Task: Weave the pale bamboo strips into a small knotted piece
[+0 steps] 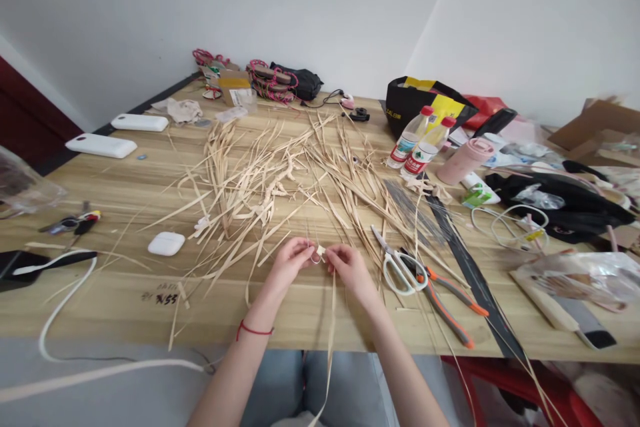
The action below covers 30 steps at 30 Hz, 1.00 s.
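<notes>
My left hand (291, 260) is closed, its thumb and fingers pinching a thin bent wire (315, 260) that curves into a loop. A small pale knot of straw (321, 250) sits on the wire between my two hands. My right hand (350, 268) pinches a long flat straw strip (331, 327), which hangs down past the table edge over my lap. Just ahead lies a loose spread of straw strips (235, 193), with a wrapped, twig-like straw piece (277, 185) among them. White-handled scissors (403, 273) and orange-and-grey pliers (450, 303) rest right of my right hand.
On the left are a white earbud case (167, 243), white oblong devices (101, 145), keys (75, 221) and a white cable (65, 310). Two water bottles (407, 140), a pink cup (465, 161) and a black-and-yellow bag (425, 107) stand at the right. Bundled cords (273, 80) lie at the back.
</notes>
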{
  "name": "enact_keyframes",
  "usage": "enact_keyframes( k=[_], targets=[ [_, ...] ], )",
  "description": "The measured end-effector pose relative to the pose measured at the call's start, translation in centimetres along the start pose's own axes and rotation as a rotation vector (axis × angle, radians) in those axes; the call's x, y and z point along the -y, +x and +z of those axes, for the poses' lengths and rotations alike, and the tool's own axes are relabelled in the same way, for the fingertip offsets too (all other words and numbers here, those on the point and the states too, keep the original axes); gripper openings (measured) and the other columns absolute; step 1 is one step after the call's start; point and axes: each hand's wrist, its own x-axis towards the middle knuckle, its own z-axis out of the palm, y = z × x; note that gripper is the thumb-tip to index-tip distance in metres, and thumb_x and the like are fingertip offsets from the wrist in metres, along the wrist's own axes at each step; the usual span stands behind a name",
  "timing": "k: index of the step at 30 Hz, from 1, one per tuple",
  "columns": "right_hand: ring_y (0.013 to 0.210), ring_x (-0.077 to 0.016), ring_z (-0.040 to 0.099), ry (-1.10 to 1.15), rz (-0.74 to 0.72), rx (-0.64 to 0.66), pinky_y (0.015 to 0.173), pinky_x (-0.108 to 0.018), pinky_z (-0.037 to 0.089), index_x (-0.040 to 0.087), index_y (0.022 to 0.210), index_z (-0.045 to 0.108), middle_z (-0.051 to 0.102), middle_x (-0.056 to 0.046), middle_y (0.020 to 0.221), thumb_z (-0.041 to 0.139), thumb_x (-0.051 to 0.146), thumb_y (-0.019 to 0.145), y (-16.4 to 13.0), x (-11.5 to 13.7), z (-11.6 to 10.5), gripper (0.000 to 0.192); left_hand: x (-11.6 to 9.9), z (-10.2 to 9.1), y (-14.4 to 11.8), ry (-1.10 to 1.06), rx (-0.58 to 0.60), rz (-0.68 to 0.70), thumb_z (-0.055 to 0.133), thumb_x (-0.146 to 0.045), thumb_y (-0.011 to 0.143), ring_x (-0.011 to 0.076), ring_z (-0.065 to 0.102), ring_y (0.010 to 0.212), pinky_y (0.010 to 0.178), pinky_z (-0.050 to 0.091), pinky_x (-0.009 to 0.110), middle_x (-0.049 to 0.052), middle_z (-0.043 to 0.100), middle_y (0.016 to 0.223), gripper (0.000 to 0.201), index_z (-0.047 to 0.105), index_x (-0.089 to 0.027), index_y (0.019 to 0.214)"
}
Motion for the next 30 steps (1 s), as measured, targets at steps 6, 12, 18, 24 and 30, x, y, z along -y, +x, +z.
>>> enact_keyframes(
  k=[6,12,18,24,30],
  targets=[
    [0.046,-0.0105,0.046,0.032,0.003,0.02,0.045,-0.023,0.035,0.015,0.074,0.06,0.052,0.002,0.052,0.061,0.045,0.071,0.1,-0.3,0.0,0.03,0.1,0.0,-0.1,0.015,0.038,0.024,0.069,-0.034,0.067,0.0131,0.061,0.063,0.063,0.052,0.027,0.001,0.063,0.069,0.028,0.055,-0.015,0.084],
    [0.044,-0.0104,0.048,0.127,0.066,0.019,0.043,-0.023,0.037,0.014,0.076,0.063,0.057,0.001,0.053,0.065,0.05,0.067,0.5,-0.7,-0.2,0.036,0.3,0.0,-0.3,0.025,0.039,0.022,0.068,-0.031,0.068,0.0129,0.062,0.062,0.056,0.052,0.025,0.003,0.063,0.079,0.031,0.055,-0.015,0.092],
    [0.038,-0.0097,0.049,0.178,0.14,0.043,0.041,-0.023,0.04,0.015,0.073,0.061,0.056,0.002,0.047,0.067,0.049,0.064,0.4,-0.7,-0.6,0.035,0.7,0.2,-0.3,0.011,-0.042,0.087,0.065,-0.024,0.069,0.0116,0.063,0.055,0.052,0.054,0.025,0.002,0.064,0.086,0.056,0.039,-0.021,0.118],
    [0.038,-0.0092,0.05,0.173,0.152,0.061,0.04,-0.021,0.04,0.015,0.07,0.059,0.057,0.003,0.047,0.067,0.047,0.064,0.4,-1.1,-0.5,0.034,0.7,0.2,-0.1,0.077,-0.056,0.033,0.066,-0.028,0.071,0.0135,0.063,0.055,0.051,0.055,0.027,0.008,0.067,0.089,0.032,0.059,-0.014,0.099],
    [0.036,-0.009,0.049,0.164,0.149,0.062,0.038,-0.021,0.038,0.014,0.071,0.061,0.056,0.003,0.046,0.067,0.046,0.065,0.4,-1.0,0.0,0.033,0.4,0.0,-0.2,0.056,-0.062,0.015,0.07,-0.027,0.068,0.0134,0.063,0.054,0.05,0.055,0.026,0.007,0.07,0.086,0.029,0.065,-0.013,0.094]
  ],
)
